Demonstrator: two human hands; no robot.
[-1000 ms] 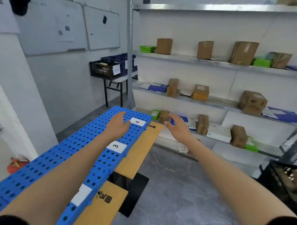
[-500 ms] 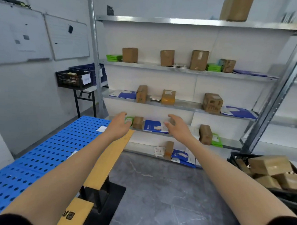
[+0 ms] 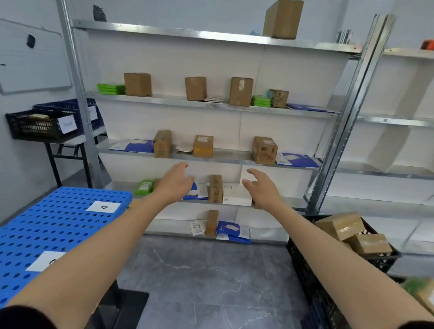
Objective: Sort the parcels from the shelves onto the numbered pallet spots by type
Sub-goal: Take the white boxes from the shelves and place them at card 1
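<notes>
Fingers (image 3: 183, 166) spread, empty, left hand (image 3: 175, 183) and right hand (image 3: 262, 190) reach toward twelve o'clock parcels (image 3: 203, 146); pallet (image 3: 47, 219) looks unloaded, sorting seemingly barely begun.

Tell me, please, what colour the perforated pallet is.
Bright blue; the pallet shows best in the head view.

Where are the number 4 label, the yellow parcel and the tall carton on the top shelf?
number 4 label (image 3: 104, 207): head view, on the printed digit.
yellow parcel (image 3: 203, 149): head view, middle of front face.
tall carton (image 3: 283, 18): head view, middle of front face.

Whiteboard (image 3: 36, 69), black crate (image 3: 31, 129) (paper-labelled), grey floor (image 3: 206, 275)
</notes>
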